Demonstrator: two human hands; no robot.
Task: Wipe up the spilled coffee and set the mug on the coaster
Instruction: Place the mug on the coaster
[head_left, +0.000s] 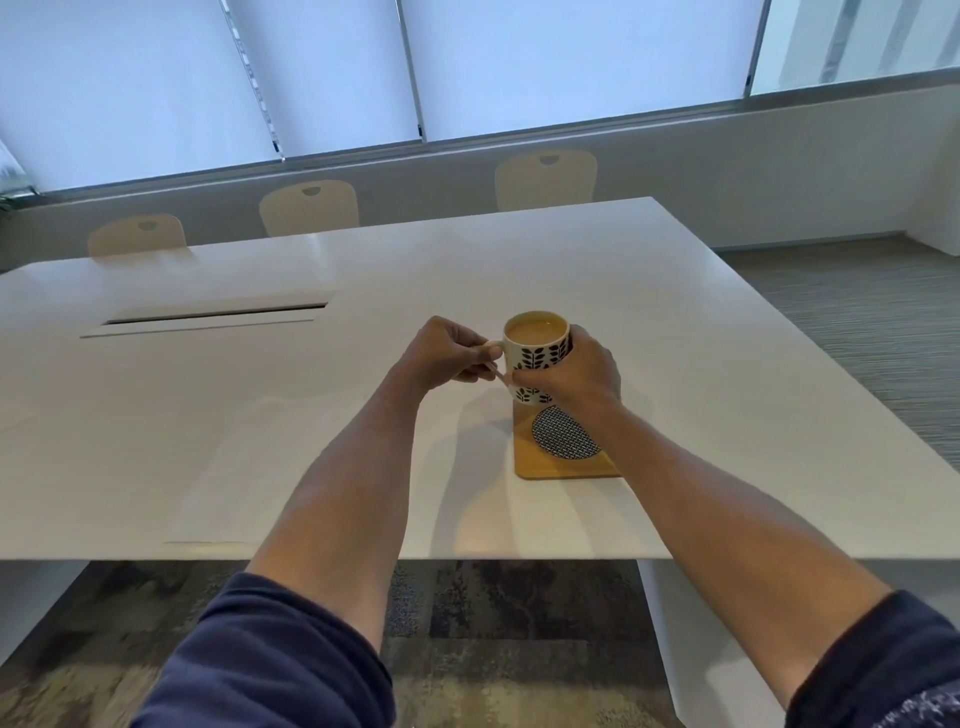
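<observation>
The leaf-patterned mug (537, 358), full of milky coffee, is at the far end of the wooden coaster (556, 457), over it; whether its base touches the wood cannot be told. The left hand (449, 358) pinches the mug's handle with curled fingers, and the right hand (582, 371) wraps its fingers around the mug's body. The coaster, with a black-and-white patterned disc (563, 434), lies on the white table (208, 415), with three pale chairs (309, 208) at the far edge.

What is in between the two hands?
The mug of milky coffee. In the head view the left hand pinches its handle and the right hand wraps its other side, above the coaster.
</observation>
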